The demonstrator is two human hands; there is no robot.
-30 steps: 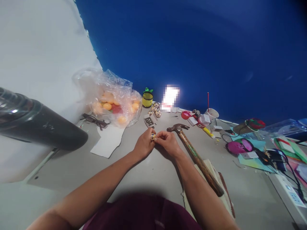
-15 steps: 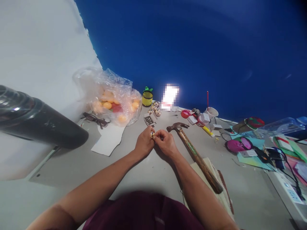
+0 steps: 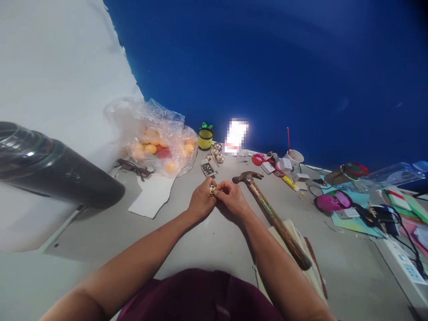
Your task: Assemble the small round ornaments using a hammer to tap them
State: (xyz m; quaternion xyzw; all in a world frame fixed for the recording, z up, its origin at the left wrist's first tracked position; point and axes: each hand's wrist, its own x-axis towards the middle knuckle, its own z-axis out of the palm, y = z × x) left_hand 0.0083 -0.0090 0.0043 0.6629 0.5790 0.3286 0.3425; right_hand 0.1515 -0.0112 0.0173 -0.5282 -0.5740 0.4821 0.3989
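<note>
My left hand [image 3: 202, 198] is closed around a small gold ball with dark shiny spots [image 3: 212, 190], which shows between thumb and forefinger. Thumb and forefinger of my right hand [image 3: 231, 197] are pinched together at the ball's right side. Whatever sits between those fingertips is too small to make out. Just beyond my hands is a small open box [image 3: 208, 169] of shiny dark metal pieces. Several similar spotted gold balls [image 3: 220, 158] lie behind it. A claw hammer [image 3: 267, 209] with a worn wooden handle rests to the right of my right hand.
Under the hammer's handle lies a folded cream cloth [image 3: 286, 229]. At left are a dark cylinder [image 3: 73, 171], glasses [image 3: 135, 167], white paper [image 3: 150, 196] and a plastic bag of orange fruit [image 3: 157, 142]. A white cup [image 3: 294, 157], cables and a power strip [image 3: 406, 267] are at right.
Slightly more of the gold ball shows between my fingers. Both hands stay nearly in place, and the right fingertips remain pinched against the ball. The view has shifted a little.
</note>
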